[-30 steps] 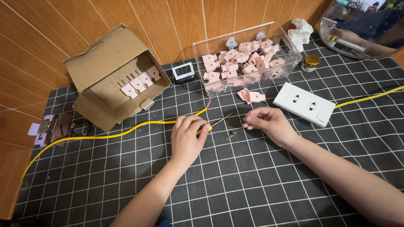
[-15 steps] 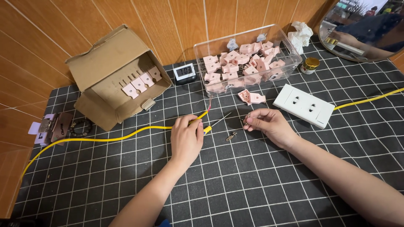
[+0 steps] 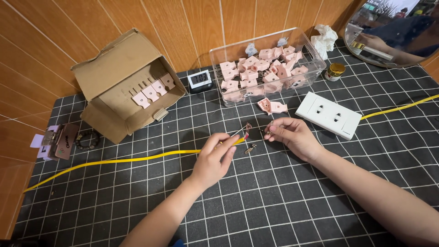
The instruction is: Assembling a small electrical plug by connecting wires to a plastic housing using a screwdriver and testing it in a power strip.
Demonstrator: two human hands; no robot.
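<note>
Here, over the gridded black surface (image 3: 283, 201), you pinch the stripped end of a yellow cable (image 3: 137, 159) in your left hand (image 3: 214, 160), thumb and forefinger closed on it and the other fingers loosely curled. The cable looks light and springy, its bared wire tips (image 3: 247, 130) thin and easily bent, so the insulated part just behind the strip seems the safer place to hold. Your right hand (image 3: 292, 135), just right of the cable end, is closed at the fingertips on a small metal piece (image 3: 269, 128); what it is cannot be told. A loose metal clip (image 3: 250, 148) lies just below the cable end, a pink plug shell (image 3: 271, 106) just above it, and a white socket block (image 3: 328, 115) farther right.
</note>
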